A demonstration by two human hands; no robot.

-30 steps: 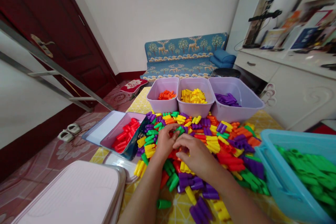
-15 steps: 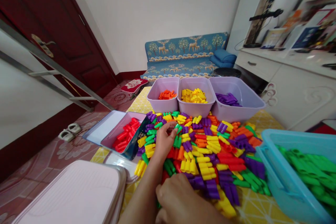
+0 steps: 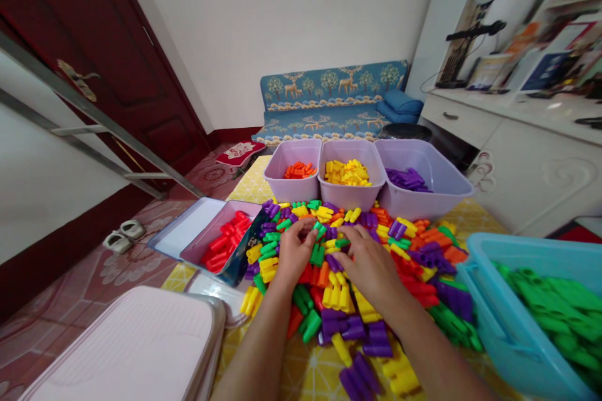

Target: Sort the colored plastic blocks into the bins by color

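A pile of bullet-shaped plastic building blocks (image 3: pixel 339 296) in yellow, purple, green, red and orange covers the middle of the table, many joined in rows. My left hand (image 3: pixel 295 250) is over the pile's left part, thumb and fingers pinching a green block (image 3: pixel 320 229). To its right, my right hand (image 3: pixel 369 257) reaches over the pile with fingers and thumb apart. Its fingertips are close to a small green block (image 3: pixel 342 242) and a purple block (image 3: pixel 332 262); whether they touch is unclear.
Three lilac bins at the back hold orange (image 3: pixel 301 170), yellow (image 3: pixel 347 171) and purple blocks (image 3: pixel 407 180). A box at left (image 3: pixel 202 250) holds red blocks. A turquoise bin (image 3: pixel 505 338) at right holds green ones. A pale pink lid (image 3: pixel 136 344) lies front left.
My right hand has moved from the near edge of the pile forward and right, its fingers spreading. Blocks it covered at the near edge now show. The left hand stays put with its green block.
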